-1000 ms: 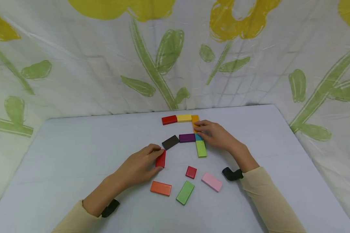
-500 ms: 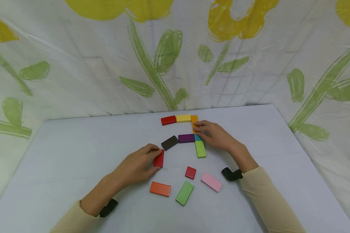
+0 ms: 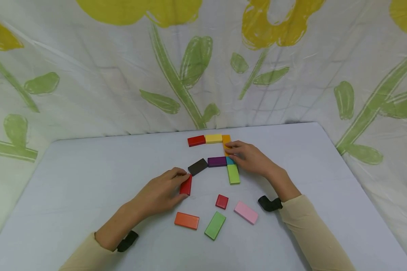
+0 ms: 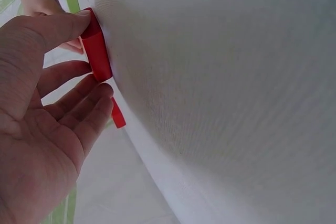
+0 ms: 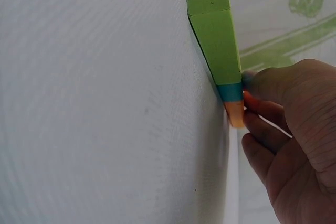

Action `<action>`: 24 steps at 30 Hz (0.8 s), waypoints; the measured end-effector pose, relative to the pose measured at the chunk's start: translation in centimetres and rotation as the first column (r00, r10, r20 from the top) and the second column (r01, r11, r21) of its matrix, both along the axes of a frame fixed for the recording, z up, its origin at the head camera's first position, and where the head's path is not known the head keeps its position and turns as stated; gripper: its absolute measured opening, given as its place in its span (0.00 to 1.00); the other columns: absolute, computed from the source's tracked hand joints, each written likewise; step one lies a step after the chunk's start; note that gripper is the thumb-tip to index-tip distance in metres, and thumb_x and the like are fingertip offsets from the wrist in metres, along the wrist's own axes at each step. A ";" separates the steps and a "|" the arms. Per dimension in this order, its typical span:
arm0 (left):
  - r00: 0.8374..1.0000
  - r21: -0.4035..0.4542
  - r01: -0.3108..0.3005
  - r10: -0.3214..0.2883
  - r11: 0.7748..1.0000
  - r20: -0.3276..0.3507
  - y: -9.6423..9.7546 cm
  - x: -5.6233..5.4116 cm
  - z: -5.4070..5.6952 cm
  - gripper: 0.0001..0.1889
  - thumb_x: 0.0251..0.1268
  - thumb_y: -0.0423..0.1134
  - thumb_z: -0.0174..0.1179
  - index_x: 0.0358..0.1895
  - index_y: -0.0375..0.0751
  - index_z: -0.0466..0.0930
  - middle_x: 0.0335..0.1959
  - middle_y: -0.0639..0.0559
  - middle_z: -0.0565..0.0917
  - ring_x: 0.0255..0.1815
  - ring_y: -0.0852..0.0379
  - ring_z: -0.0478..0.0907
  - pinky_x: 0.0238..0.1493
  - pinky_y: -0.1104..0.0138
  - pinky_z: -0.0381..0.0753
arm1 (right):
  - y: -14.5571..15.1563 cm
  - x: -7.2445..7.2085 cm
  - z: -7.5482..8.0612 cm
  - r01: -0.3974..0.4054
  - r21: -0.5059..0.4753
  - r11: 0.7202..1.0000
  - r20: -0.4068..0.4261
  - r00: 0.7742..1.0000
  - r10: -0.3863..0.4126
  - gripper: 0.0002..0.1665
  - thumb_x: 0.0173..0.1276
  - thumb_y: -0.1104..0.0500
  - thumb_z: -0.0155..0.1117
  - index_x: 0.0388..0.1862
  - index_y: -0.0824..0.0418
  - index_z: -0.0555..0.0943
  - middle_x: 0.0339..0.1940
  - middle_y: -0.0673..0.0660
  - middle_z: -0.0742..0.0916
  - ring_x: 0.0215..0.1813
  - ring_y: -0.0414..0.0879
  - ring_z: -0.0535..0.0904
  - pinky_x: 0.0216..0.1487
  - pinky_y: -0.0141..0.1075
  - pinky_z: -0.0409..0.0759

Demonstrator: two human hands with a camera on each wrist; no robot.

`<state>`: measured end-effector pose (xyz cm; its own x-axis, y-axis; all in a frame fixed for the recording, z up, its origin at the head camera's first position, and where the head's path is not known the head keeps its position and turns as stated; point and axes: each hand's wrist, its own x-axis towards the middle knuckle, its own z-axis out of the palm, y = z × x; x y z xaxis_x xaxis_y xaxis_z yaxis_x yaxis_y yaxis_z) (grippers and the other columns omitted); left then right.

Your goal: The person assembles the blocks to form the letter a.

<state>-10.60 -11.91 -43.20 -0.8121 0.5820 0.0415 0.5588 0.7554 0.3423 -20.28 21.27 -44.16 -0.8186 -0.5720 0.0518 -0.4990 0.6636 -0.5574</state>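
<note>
My left hand (image 3: 159, 192) holds a red rectangular block (image 3: 185, 185) by its two ends, thumb at the near end and a fingertip at the far one. The left wrist view shows this red block (image 4: 96, 48) pinched above the other fingers. Just off its far end lies a dark grey block (image 3: 198, 167), set aslant beside a purple block (image 3: 217, 162). My right hand (image 3: 252, 157) rests its fingertips on an orange block (image 3: 227, 140) and a small blue block (image 3: 230, 160). A lime green block (image 5: 216, 45) adjoins the blue block (image 5: 230, 92) in the right wrist view.
At the back, a red block (image 3: 196, 140) and a yellow block (image 3: 213, 139) lead up to the orange one. Nearer lie a small red square block (image 3: 222, 201), a pink block (image 3: 245, 212), a green block (image 3: 215, 225) and an orange-red block (image 3: 187, 221) on the white table (image 3: 98, 173).
The left hand and its red block have shifted only very slightly. My right hand keeps its place on the orange and blue blocks, and the other blocks have not moved.
</note>
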 end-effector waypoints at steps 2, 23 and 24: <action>1.000 -0.003 0.000 0.000 1.000 0.005 0.0 0.0 0.0 0.30 0.66 0.47 0.75 0.68 0.41 0.82 0.64 0.49 0.82 0.63 0.54 0.83 0.63 0.59 0.88 | 0.0 0.0 0.0 0.001 0.000 1.000 0.007 1.000 -0.001 0.21 0.78 0.62 0.65 0.66 0.66 0.83 0.73 0.64 0.83 0.76 0.62 0.77 0.77 0.57 0.76; 0.999 -0.028 -0.046 0.046 0.999 -0.007 0.5 0.2 0.0 0.30 0.65 0.47 0.76 0.68 0.39 0.83 0.63 0.48 0.83 0.61 0.53 0.83 0.61 0.60 0.89 | 0.1 -0.1 -0.1 -0.006 -0.014 1.000 -0.009 1.000 0.006 0.20 0.78 0.64 0.65 0.66 0.67 0.83 0.72 0.64 0.83 0.75 0.62 0.78 0.76 0.57 0.77; 0.999 -0.029 -0.047 0.047 0.998 -0.010 0.5 0.2 0.1 0.30 0.65 0.47 0.76 0.68 0.39 0.83 0.63 0.48 0.83 0.61 0.53 0.83 0.61 0.60 0.89 | 0.1 -0.1 0.0 -0.006 -0.014 1.000 -0.007 1.000 0.006 0.20 0.78 0.63 0.65 0.66 0.67 0.83 0.72 0.64 0.83 0.75 0.62 0.78 0.76 0.57 0.77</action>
